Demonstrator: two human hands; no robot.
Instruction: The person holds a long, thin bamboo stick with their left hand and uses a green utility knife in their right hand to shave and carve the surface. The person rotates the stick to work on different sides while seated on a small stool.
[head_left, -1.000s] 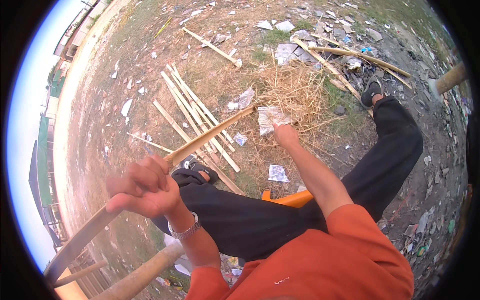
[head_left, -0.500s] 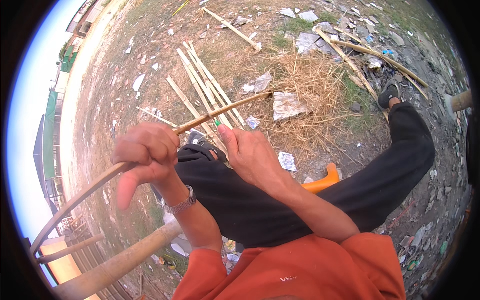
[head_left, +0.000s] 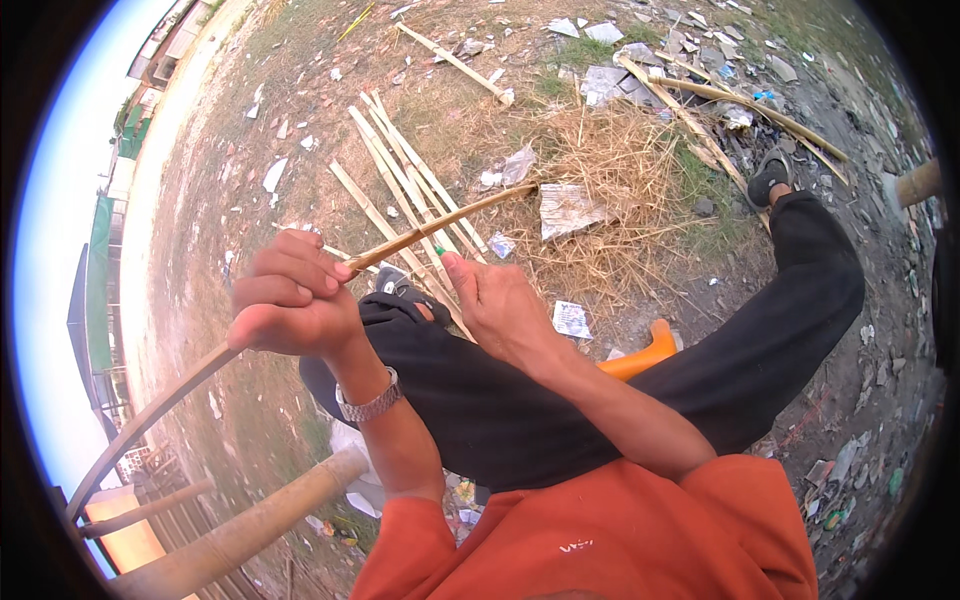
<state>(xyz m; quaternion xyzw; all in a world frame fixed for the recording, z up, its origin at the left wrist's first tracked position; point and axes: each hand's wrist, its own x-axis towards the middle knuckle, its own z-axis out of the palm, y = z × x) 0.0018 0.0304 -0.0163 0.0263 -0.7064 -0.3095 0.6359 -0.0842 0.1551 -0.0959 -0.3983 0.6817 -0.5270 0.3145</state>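
My left hand [head_left: 295, 295], with a metal watch on its wrist, is closed around a long bamboo strip [head_left: 440, 225]. The strip slants from the lower left, through that hand, up to a tip over the straw. My right hand [head_left: 505, 310] is closed in a fist just below the strip, thumb along the top. A small green end [head_left: 440, 250] shows at its thumb tip, close to the strip; the rest of what it holds is hidden in the fist.
Several split bamboo strips [head_left: 375, 165] lie on the ground ahead. Beside them are a straw heap [head_left: 650, 170] and a flat grey piece [head_left: 570, 212]. An orange curved object [head_left: 645, 355] is by my leg. Thick bamboo poles [head_left: 250, 520] stand at the lower left.
My left hand has turned on the bamboo strip: its thumb, pointing down before, now lies up along the strip's side. My right hand has barely moved.
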